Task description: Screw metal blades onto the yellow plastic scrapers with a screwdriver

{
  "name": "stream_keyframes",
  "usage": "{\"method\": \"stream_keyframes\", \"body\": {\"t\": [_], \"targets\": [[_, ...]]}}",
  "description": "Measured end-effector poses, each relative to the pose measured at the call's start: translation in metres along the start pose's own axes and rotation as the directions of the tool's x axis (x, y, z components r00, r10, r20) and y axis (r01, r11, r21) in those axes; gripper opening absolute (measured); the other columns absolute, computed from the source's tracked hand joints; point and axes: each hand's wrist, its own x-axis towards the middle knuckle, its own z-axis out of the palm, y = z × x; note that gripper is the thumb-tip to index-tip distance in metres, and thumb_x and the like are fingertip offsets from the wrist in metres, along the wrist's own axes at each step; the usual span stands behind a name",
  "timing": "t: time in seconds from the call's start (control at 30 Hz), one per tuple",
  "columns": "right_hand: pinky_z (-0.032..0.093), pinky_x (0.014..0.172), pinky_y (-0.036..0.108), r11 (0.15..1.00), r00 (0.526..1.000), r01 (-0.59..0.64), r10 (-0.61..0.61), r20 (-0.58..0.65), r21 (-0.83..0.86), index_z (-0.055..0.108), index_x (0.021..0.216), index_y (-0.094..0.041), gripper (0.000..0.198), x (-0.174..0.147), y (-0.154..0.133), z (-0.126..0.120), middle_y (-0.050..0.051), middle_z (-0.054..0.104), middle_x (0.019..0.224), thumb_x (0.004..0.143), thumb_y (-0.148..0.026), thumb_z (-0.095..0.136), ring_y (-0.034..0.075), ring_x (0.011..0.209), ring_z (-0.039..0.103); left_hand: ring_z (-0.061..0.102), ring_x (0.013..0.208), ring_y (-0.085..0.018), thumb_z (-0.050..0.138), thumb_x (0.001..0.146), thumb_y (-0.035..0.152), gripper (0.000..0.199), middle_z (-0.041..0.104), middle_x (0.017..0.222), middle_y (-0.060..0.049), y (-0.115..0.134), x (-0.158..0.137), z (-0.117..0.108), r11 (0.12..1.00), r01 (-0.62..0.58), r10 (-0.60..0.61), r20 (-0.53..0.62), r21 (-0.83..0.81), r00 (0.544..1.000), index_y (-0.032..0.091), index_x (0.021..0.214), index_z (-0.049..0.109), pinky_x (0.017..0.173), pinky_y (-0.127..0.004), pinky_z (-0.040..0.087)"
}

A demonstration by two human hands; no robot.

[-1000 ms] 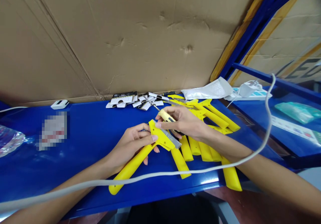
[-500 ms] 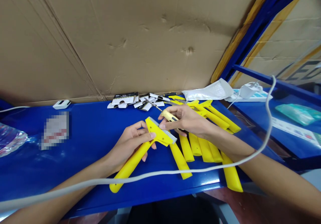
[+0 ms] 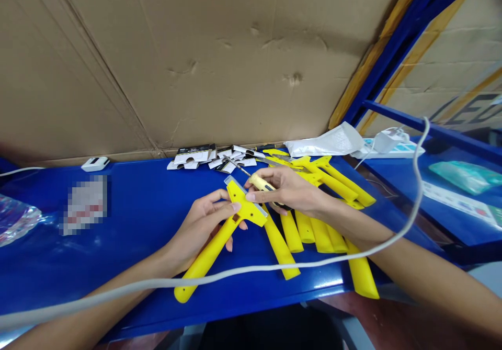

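Observation:
My left hand is closed around a yellow scraper just below its wide head, where a pale blade or blade cover runs along the far edge. The handle slants down toward the front left. In my right hand is a screwdriver with a cream and black handle, its metal shaft pointing away to the upper left. My right thumb touches the scraper's head near the blade edge. Several more yellow scrapers lie heaped under and beside my right hand, their handles toward me.
At the back of the blue table lie black-and-white card packs and a white padded bag. A white cable crosses in front of my arms. Leftward are a small white device and a clear plastic bag.
The scraper's head has turned and shifted slightly up and left in my left hand. My right hand has moved a little left with the screwdriver.

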Motion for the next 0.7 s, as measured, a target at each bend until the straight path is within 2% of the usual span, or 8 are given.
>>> {"method": "stream_keyframes", "body": {"t": [0.17,0.4,0.6,0.7], "targets": [[0.036,0.034,0.020,0.999,1.000,-0.007,0.006,-0.018,-0.033,0.073,0.099,-0.019,0.042,-0.001,-0.005,-0.001,-0.005,0.064,0.075,0.076,-0.048,0.094,0.004,0.045,0.045,0.068,0.049,-0.014,0.081,0.095,0.039,0.033,0.081,0.088,-0.009,0.001,-0.002,0.003,1.000,-0.023,0.023,-0.029,-0.011,0.999,0.017,0.114,0.067,0.045,-0.023,0.057],[0.039,0.037,0.019,0.999,0.999,-0.018,0.016,-0.041,-0.051,0.073,0.101,-0.018,0.044,-0.003,-0.009,-0.002,0.000,0.072,0.080,0.075,-0.046,0.095,0.011,0.059,0.061,0.068,0.048,-0.015,0.088,0.087,0.040,0.040,0.080,0.083,-0.006,0.008,-0.002,0.005,0.999,-0.045,0.047,-0.082,0.030,0.996,0.017,0.113,0.069,0.045,-0.023,0.058],[0.036,0.034,0.020,0.999,0.999,0.017,-0.019,-0.046,-0.036,0.072,0.098,-0.018,0.044,-0.001,-0.007,0.001,-0.005,0.066,0.071,0.074,-0.046,0.096,0.006,0.044,0.048,0.070,0.046,-0.017,0.083,0.091,0.043,0.036,0.082,0.085,-0.008,0.010,-0.003,0.003,0.992,-0.063,0.074,-0.097,0.109,0.993,0.017,0.109,0.065,0.045,-0.023,0.055],[0.038,0.035,0.020,0.998,0.998,0.030,-0.032,-0.051,-0.056,0.072,0.098,-0.019,0.044,0.000,-0.006,0.001,-0.006,0.063,0.071,0.074,-0.048,0.095,0.005,0.044,0.046,0.071,0.046,-0.017,0.081,0.093,0.042,0.033,0.083,0.085,-0.009,0.009,-0.003,0.001,0.989,-0.071,0.084,-0.096,0.129,0.992,0.017,0.107,0.064,0.046,-0.023,0.054]]}}
